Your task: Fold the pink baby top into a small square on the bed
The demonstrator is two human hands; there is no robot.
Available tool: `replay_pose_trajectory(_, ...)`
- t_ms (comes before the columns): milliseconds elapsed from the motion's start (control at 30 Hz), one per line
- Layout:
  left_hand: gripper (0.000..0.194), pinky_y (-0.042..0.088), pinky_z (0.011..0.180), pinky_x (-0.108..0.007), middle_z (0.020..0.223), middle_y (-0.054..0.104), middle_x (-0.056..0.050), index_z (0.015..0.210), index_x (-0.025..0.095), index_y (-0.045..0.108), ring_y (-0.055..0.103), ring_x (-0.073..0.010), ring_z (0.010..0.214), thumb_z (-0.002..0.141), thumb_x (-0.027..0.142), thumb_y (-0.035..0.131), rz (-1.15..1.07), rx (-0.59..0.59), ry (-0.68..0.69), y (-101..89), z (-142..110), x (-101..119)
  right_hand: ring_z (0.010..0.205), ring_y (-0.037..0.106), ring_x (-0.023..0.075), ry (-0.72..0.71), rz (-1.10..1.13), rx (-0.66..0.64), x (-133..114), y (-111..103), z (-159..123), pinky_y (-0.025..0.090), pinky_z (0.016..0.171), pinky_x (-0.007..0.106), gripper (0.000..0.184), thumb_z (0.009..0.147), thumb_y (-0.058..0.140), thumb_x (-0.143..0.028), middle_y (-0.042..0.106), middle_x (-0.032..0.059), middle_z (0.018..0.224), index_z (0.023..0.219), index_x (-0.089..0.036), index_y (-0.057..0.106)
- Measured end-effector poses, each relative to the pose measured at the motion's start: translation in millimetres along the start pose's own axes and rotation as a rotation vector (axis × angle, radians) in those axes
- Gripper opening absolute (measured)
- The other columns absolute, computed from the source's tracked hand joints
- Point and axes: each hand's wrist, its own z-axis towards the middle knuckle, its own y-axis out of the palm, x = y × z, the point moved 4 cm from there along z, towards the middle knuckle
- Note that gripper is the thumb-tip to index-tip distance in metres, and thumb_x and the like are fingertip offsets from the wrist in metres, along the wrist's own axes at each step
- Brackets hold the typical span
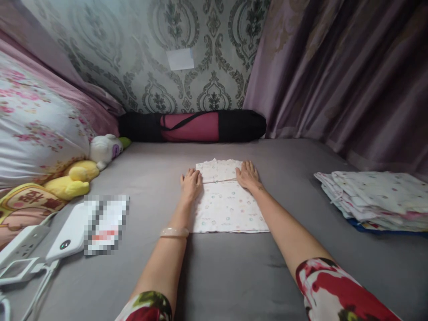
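Note:
A white cloth (230,207) with small pastel prints lies flat on the grey sheet in front of me. Its far part is folded over towards me, making a narrow band (217,171) with a ruffled far edge. My left hand (191,183) rests at the band's left end, fingers stretched out and pointing away from me. At the right end, my right hand (248,176) lies flat on the cloth with its fingers extended. Neither hand grips anything. I cannot tell what kind of garment or cloth it is.
A stack of folded printed cloths (377,196) sits to the right. On the left are a white power bank (72,232), a power strip (25,243) with cables, and plush toys (72,180). A black and maroon bag (190,127) lies along the wall.

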Motion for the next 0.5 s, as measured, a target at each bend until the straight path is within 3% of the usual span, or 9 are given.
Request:
replay_pose_trajectory(300,0.037,0.022,0.117,-0.047,0.139,0.057,-0.011,0.121,0.019,0.06,0.047,-0.0235,0.131,0.095,0.019,0.033,-0.043,-0.015,-0.1,-4.0,4,-2,0.149,0.01,0.0297,0.017,-0.046,-0.118,-2,-7,6,0.012,0.12,0.044,0.064,0.1,0.024,-0.036,0.016,0.0199,0.161,0.152,0.001,0.024)
replay_pose_trajectory(500,0.036,0.025,0.116,-0.044,0.13,0.062,-0.01,0.12,0.019,0.059,0.052,-0.0222,0.125,0.095,0.019,0.033,-0.047,0.011,-0.122,-3.3,6,-5,0.15,0.011,0.025,-0.232,-0.064,-0.047,-37,-8,1,0.01,0.121,0.042,0.06,0.101,0.02,-0.039,0.019,0.0129,0.162,0.153,-0.009,0.029)
